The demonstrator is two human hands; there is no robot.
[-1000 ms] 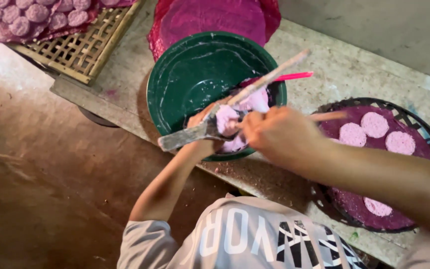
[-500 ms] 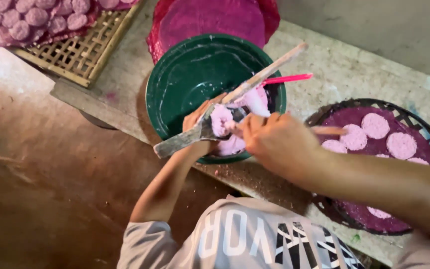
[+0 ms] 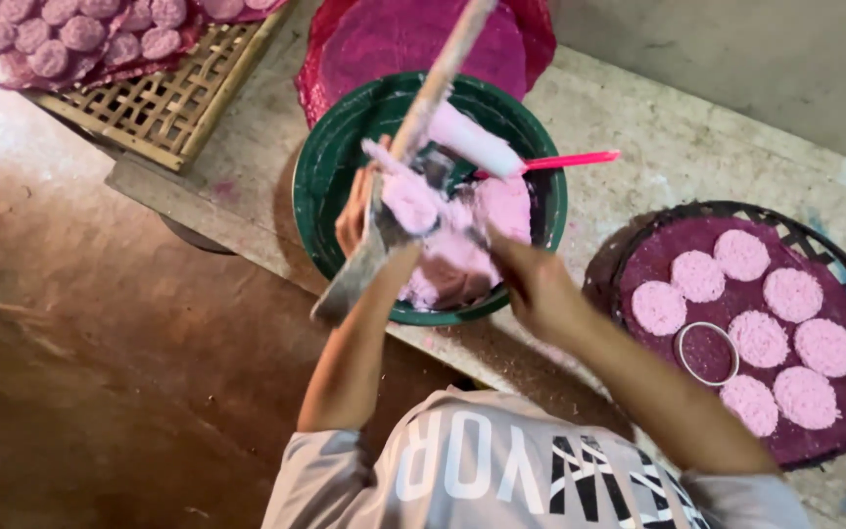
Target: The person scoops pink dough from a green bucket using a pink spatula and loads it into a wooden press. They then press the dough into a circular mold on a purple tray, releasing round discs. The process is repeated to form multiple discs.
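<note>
My left hand [image 3: 356,211] is wrapped around a metal press [image 3: 384,230] that has a long wooden handle [image 3: 440,73] and is smeared with pink dough [image 3: 413,201]; the fingers are curled tight on it, over the near side of the green basin [image 3: 320,186]. My right hand [image 3: 531,284] sits just right of the press, over the basin's near rim. Its fingers seem to reach into the dough heap [image 3: 482,230], but blur hides them, so I cannot tell whether they pinch anything. A pink spatula [image 3: 560,162] pokes out of the basin beyond those fingers.

Well to the right of my right hand, a round basket tray [image 3: 839,260] lined with purple cloth carries eight pink discs [image 3: 741,255] and a metal ring [image 3: 705,353] lying flat and empty among them. I judge the tray roughly half filled, with bare cloth left and plenty of dough in the basin. Far beyond my left fingers a bamboo rack [image 3: 164,98] already holds many finished discs.
</note>
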